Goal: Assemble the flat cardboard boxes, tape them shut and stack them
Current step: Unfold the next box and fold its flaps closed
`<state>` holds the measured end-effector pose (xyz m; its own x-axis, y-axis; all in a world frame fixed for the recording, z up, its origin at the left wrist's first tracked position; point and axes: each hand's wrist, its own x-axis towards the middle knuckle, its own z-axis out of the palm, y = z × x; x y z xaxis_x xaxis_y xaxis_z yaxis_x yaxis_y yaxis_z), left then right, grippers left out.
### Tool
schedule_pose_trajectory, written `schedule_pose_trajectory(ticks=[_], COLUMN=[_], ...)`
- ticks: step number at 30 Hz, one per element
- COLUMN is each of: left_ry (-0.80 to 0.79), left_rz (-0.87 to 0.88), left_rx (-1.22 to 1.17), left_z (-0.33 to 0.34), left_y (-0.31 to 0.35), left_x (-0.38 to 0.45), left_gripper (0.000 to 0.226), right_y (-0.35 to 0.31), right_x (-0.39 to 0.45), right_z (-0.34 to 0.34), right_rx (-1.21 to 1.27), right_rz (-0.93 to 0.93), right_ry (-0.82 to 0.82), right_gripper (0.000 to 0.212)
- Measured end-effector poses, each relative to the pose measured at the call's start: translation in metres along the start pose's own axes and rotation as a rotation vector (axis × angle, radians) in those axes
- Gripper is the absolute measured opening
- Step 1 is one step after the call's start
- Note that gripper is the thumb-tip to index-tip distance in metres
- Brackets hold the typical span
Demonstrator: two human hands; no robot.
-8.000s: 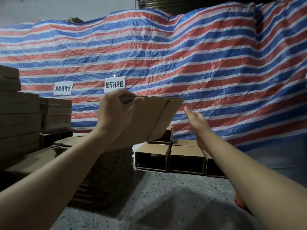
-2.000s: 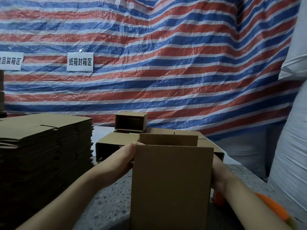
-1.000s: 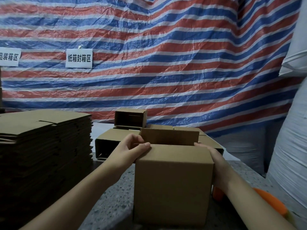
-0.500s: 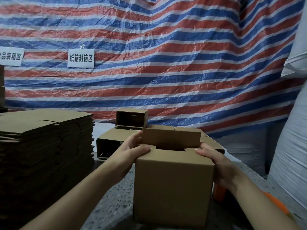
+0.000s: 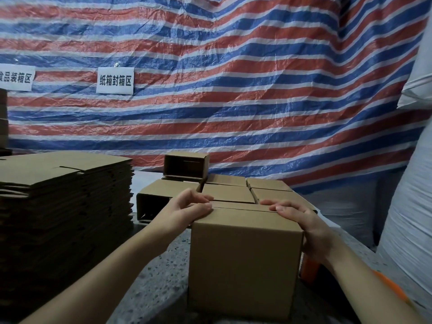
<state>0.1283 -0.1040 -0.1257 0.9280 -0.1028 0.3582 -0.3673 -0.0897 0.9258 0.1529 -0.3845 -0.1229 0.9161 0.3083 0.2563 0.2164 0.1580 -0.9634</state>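
The scene is seen through one wide-angle head-worn camera, aimed forward and slightly down. The box (image 5: 244,260) is viewed at close range, while the striped tarpaulin (image 5: 233,90) is faced farther off.

Two white paper signs on the striped tarp (image 5: 233,90): middle sign (image 5: 115,80) reads 纸箱封箱区, left sign (image 5: 16,78), cut off by the frame, shows 品装箱区.

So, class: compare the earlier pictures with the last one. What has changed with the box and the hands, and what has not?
The box, a flat sheet eight seconds ago, now stands upright; its raised rear flap has been folded down. The left hand and right hand now press the top flaps closed. The flat stack and finished boxes are unchanged.
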Motion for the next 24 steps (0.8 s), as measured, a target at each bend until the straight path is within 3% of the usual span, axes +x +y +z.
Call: schedule_pose_trajectory(ticks=[8,11,13,15,17,24], left_ry=[-0.03,0.035,0.06,0.03,-0.029,-0.08], left_rz=[-0.072,0.0,0.157,0.312,0.363,0.414], left_rx=[0.222,0.539,0.819,1.05,1.199,1.409], left_z=[0.0,0.006,0.016,0.032,0.047,0.057], left_y=[0.017,0.032,0.04,0.042,0.04,0.033], left_x=[-0.001,-0.006,-0.015,-0.026,-0.033,-0.033], left_gripper=[0.006,0.006,0.022,0.054,0.073,0.071], right_y=[-0.002,-0.003,-0.003,-0.003,-0.003,-0.004], right_x=[-0.001,-0.002,-0.001,-0.001,-0.001,0.001], right_z=[0.002,0.002,0.002,0.002,0.001,-0.001], right_rx=[-0.043,-0.059,-0.076,-0.089,-0.101,-0.155], right_rz=[-0.028,-0.035,-0.039,-0.039,-0.035,-0.034], right_ry=[0.017,0.016,0.01,0.005,0.001,0.005], right_gripper=[0.014,0.013,0.013,0.014,0.015,0.02])
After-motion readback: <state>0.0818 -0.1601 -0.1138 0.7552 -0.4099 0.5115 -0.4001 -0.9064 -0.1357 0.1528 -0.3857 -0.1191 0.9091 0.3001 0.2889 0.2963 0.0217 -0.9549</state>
